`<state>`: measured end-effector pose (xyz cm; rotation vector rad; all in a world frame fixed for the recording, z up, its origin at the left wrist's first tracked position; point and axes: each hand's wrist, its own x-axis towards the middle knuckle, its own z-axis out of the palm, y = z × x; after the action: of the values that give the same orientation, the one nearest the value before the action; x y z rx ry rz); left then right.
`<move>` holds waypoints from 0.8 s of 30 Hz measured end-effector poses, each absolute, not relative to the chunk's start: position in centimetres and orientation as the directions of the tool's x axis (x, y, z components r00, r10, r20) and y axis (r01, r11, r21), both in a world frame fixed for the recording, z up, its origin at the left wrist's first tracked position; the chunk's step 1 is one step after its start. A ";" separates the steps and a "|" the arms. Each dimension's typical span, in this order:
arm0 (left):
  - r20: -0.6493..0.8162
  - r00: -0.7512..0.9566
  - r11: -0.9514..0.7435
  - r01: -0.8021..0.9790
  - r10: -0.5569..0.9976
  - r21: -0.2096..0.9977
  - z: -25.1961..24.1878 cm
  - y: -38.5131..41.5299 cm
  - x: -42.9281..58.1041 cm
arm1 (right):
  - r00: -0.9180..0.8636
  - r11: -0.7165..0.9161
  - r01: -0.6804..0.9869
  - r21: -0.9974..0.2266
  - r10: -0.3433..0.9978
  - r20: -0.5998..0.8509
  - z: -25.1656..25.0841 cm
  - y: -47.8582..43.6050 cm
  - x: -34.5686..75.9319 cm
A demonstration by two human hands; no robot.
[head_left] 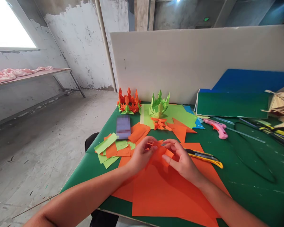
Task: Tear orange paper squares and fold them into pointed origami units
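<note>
A small piece of folded orange paper (168, 153) is between my hands, above larger orange sheets (165, 195). My left hand (143, 154) pinches its left side between thumb and forefinger. On the right side, the thumb and fingers of my right hand (183, 160) curve around the same piece, touching its edges. Its exact outline blends into the orange below. Beside my right hand, a yellow and black utility knife (204, 156) rests on the orange paper. Just beyond my fingers sits a folded orange paper piece (159, 123).
Green and orange paper slips (112, 151) lie left, near a blurred-out phone-like object (123, 127). An orange folded-paper crown shape (129, 101) and a green one (159, 105) stand behind. A pink glue gun (216, 127) with its cord lies right. A white board (180, 63) backs the green table (251, 176).
</note>
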<state>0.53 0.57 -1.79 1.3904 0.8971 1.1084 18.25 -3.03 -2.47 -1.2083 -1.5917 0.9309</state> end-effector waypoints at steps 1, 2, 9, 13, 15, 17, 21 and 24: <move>0.144 0.281 -0.136 -0.047 0.949 0.990 -1.8 0.6 0.5 | -0.112 0.245 0.281 -0.928 0.969 0.222 -2.4 -3.1 18.2; 0.150 0.289 -0.147 -0.033 0.945 0.989 -1.8 0.6 0.5 | -0.109 0.254 0.274 -0.928 0.966 0.233 -2.4 -3.2 18.2; 0.208 0.319 -0.211 -0.026 0.925 0.977 -1.3 0.6 0.3 | -0.162 0.271 0.256 -0.928 0.958 0.236 -2.1 -3.2 18.0; 0.130 0.316 -0.118 -0.056 0.940 0.991 -1.1 0.5 0.2 | -0.186 0.279 0.281 -0.918 0.954 0.234 -2.2 -3.3 18.0; 0.095 0.301 -0.063 -0.115 0.949 0.991 -1.2 0.5 0.3 | -0.210 0.306 0.328 -0.894 0.946 0.247 -2.1 -3.4 18.0; 0.089 0.281 -0.044 -0.164 0.956 0.986 -1.3 0.6 0.4 | -0.223 0.330 0.368 -0.869 0.939 0.263 -2.1 -3.5 17.9; 0.111 0.262 -0.066 -0.175 0.959 0.982 -1.4 0.7 0.4 | -0.213 0.349 0.358 -0.866 0.933 0.289 -2.4 -3.5 17.9; 0.137 0.266 -0.093 -0.171 0.954 0.981 -1.5 0.8 0.3 | -0.234 0.380 0.347 -0.857 0.920 0.313 -2.8 -3.4 18.0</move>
<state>0.32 0.79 -1.46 1.2951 0.8313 1.1521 17.97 -3.44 -2.75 -1.1121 -1.7752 0.8330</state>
